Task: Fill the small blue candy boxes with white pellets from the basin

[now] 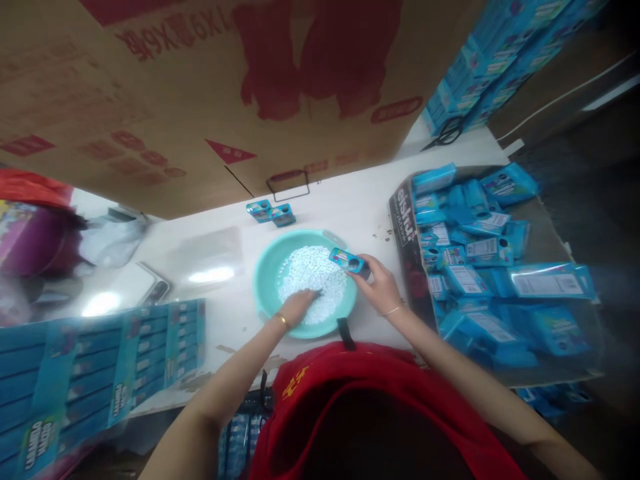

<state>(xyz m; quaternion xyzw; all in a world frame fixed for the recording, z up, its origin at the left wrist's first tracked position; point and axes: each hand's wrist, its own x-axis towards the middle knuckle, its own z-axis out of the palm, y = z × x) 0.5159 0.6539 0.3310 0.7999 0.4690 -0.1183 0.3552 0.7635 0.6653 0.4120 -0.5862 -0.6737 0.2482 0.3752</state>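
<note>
A round turquoise basin (267,283) stands on the white table, with many small white pieces (310,263) heaped inside. My left hand (299,307) reaches down into the pieces, fingertips close around a small dark thing that I cannot make out. Over the basin's right rim, my right hand (377,285) holds a small blue box (347,260) by its right end, tilted, its printed face up. Two more small blue boxes, a left one (259,211) and a right one (283,215), stand side by side behind the basin.
A large cardboard carton (200,133) rises behind. At the right, an open box (407,233) holds many blue packets; black scissors (450,131) lie beyond it near stacked blue boxes (470,73). Blue display boxes (115,360) stand at the left, near a phone (159,291).
</note>
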